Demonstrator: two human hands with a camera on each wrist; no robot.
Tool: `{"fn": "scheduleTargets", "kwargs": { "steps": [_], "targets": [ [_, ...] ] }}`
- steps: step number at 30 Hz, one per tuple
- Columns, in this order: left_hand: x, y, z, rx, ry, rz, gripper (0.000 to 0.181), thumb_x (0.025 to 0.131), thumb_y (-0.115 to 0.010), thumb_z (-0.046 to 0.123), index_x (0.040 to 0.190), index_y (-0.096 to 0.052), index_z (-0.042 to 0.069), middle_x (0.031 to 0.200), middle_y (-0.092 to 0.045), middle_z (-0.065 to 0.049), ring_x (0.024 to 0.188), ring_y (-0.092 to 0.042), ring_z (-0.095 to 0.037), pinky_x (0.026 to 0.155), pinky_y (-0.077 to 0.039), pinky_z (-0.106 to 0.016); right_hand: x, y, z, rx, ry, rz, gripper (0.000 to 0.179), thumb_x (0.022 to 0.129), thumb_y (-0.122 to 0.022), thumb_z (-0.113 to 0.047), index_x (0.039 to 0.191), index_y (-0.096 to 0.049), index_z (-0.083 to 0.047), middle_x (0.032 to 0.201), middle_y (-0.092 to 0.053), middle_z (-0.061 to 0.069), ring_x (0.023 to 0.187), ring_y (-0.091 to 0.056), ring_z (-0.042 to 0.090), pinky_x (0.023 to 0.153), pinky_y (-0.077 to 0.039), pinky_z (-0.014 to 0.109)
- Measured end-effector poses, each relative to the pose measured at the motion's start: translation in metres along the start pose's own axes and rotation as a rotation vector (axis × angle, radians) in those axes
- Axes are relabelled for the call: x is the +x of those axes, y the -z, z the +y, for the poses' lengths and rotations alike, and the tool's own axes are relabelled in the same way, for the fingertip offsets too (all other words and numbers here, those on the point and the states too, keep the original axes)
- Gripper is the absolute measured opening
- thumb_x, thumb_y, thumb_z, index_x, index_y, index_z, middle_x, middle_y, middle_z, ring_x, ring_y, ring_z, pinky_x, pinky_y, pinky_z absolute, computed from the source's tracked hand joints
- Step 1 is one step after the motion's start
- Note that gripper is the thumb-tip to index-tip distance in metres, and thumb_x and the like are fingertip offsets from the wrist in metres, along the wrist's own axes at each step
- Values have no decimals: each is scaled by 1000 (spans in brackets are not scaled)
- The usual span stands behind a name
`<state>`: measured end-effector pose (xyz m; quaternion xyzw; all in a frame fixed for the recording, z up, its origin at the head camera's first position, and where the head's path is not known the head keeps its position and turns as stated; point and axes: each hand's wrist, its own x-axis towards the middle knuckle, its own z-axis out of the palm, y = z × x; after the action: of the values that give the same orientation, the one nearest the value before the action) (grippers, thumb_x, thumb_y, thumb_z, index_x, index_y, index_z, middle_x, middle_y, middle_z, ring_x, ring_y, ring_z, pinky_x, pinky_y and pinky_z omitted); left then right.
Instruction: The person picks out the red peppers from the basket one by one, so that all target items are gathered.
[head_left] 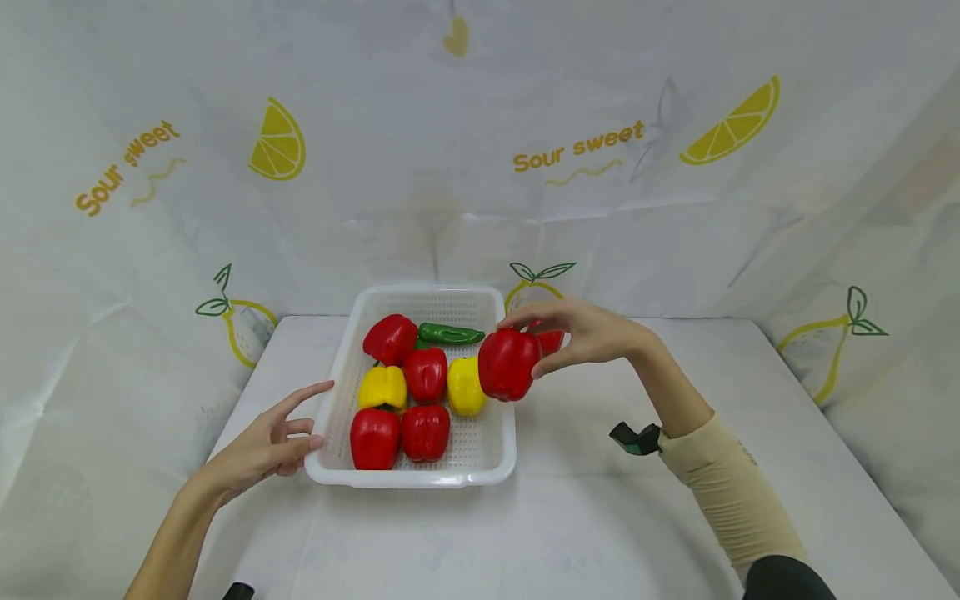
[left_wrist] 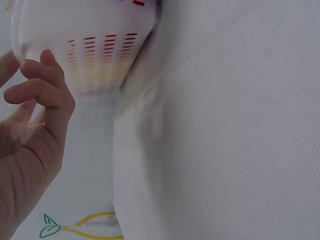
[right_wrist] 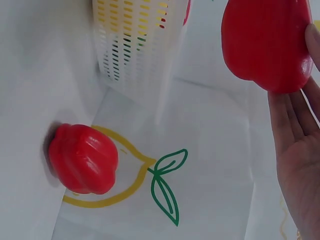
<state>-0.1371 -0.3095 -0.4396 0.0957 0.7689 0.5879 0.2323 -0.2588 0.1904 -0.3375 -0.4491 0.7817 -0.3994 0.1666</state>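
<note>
My right hand (head_left: 588, 333) holds a glossy red bell pepper (head_left: 510, 364) between thumb and fingers, over the right rim of a white plastic basket (head_left: 480, 477). In the right wrist view this pepper (right_wrist: 267, 45) hangs well above the table. On the basket's left side, the fingers of my left hand (head_left: 270, 442) grip the rim, the index finger stretched along it. Inside lie several red bell peppers (head_left: 426, 432), a yellow one (head_left: 382, 387) and another yellow one (head_left: 467, 387), plus a long green pepper (head_left: 452, 334) at the back.
Behind my right hand, one more red bell pepper (right_wrist: 82, 159) rests on the white table (head_left: 600, 517), to the right of the basket. A white sheet printed with lemons (head_left: 450, 208) rises at the table's back edge.
</note>
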Motion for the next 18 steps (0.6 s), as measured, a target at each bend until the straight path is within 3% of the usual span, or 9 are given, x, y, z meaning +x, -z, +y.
{"fn": "scheduleTargets", "kwargs": {
  "steps": [7, 18],
  "targets": [
    [0, 0, -1, -9, 7, -1, 78, 106, -65, 16, 171, -23, 25, 87, -62, 0, 58, -42, -15, 54, -35, -36, -14, 15, 10, -16, -30, 73, 68, 87, -92, -13, 149, -64, -15, 150, -65, 6, 129, -66, 21, 106, -60, 30],
    [0, 2, -3, -9, 0, -7, 77, 107, -64, 16, 172, -22, 25, 86, -62, 1, 58, -41, -14, 53, -33, -37, -32, 35, 31, 1, -64, 165, 67, 88, -89, -5, 149, -65, -12, 152, -65, 10, 134, -64, 12, 107, -59, 26]
  ]
}}
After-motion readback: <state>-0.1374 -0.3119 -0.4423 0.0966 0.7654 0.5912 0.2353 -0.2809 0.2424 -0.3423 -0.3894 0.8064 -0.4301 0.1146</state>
